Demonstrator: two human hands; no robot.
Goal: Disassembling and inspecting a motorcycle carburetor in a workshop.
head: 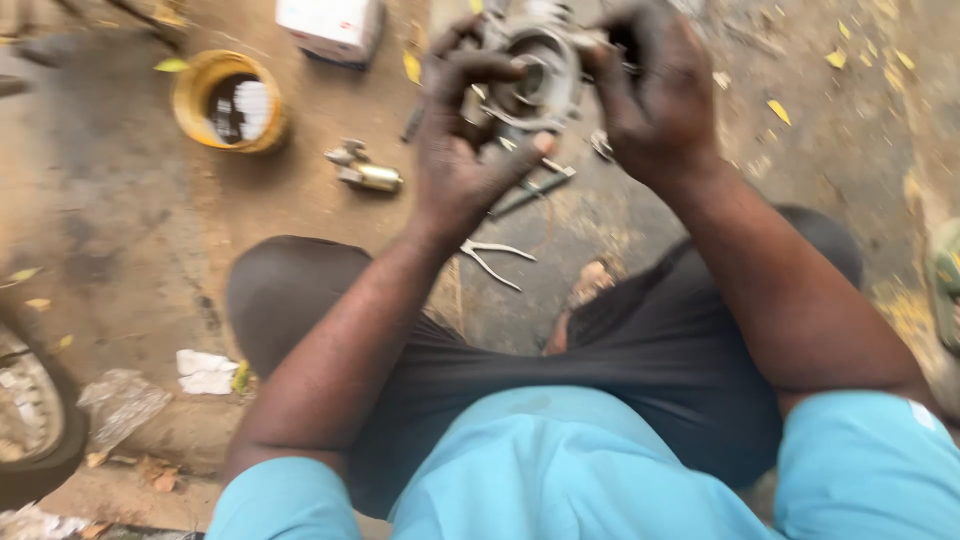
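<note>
Both of my hands hold a round grey metal engine part (540, 75) with a large central opening, up in front of me over the ground. My left hand (462, 140) grips its left side, fingers curled over the rim and thumb under it. My right hand (655, 95) clasps its right side. The picture is blurred by motion. Under the part, on the ground, lie a pair of pliers (495, 258) and a dark screwdriver-like tool (530, 190).
A yellow bowl (228, 100) with dark liquid sits at the upper left, a small metal part (365, 172) beside it. A white box (330, 28) lies at the top. A tyre (30, 410) and crumpled paper (205, 372) are at the left. My knees spread below.
</note>
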